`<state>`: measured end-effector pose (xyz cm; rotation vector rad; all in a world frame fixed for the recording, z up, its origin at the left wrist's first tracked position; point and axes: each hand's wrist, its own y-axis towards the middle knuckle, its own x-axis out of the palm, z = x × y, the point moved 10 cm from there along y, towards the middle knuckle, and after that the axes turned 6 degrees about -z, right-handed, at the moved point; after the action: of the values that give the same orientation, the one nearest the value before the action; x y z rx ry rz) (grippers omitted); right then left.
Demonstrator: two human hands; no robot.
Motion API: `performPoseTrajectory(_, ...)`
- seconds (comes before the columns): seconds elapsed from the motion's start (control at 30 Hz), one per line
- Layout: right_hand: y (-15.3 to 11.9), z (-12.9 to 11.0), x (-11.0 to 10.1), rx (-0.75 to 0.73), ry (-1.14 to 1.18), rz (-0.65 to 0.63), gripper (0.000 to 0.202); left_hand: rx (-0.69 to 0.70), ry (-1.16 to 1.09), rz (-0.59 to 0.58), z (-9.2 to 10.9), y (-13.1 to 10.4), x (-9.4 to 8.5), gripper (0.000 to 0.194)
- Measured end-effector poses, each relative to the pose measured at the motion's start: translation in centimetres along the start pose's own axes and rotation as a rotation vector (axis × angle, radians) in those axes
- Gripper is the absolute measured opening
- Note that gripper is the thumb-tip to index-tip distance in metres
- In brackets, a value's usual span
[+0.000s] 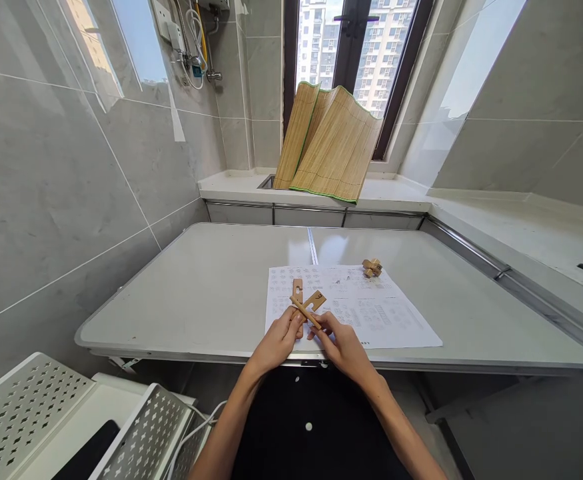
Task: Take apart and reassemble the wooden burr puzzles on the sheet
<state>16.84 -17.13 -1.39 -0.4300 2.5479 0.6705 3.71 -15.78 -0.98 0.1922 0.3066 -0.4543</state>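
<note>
Closely held, just above the near side of the printed sheet (pixel 401 331)

Gripping with the left hand (pixel 282 333), thumb and fingers closed around the near end of a notched wooden slat (pixel 298 289), tipped away from the body. Pinching with the right hand (pixel 340 339), fingertips closed on the near end of a plain wooden stick (pixel 305 312). Crossed by that stick near both hands: the notched wooden slat and a dark-marked wooden slat (pixel 316 301), splayed apart towards the right. Too hidden by fingers to tell exactly how the near ends meet.

At the far right part of the printed sheet, resting on top of it: a cluster of interlocked wooden pieces (pixel 372 268). Beneath the printed sheet, and on either side of it: a pale counter (pixel 211 287). Beyond the printed sheet, on a ledge (pixel 396 190) by the window (pixel 354 40): a green-edged bamboo mat (pixel 338 143), folded and leaning. Well to the left of the printed sheet and lower down: a white perforated basket (pixel 26 400).
</note>
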Motion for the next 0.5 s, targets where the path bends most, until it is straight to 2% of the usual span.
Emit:
performPoseTrajectory(0.2,-0.12,0.0,0.19,-0.014,-0.023,0.025,0.022,0.001,-0.017,-0.029,0.4,-0.14,0.22,0.037)
performPoseTrajectory(0.5,-0.27,-0.46,-0.45,-0.026,-0.058,0.095,0.028,0.007,-0.024,-0.02,0.83,-0.29,0.06,0.038)
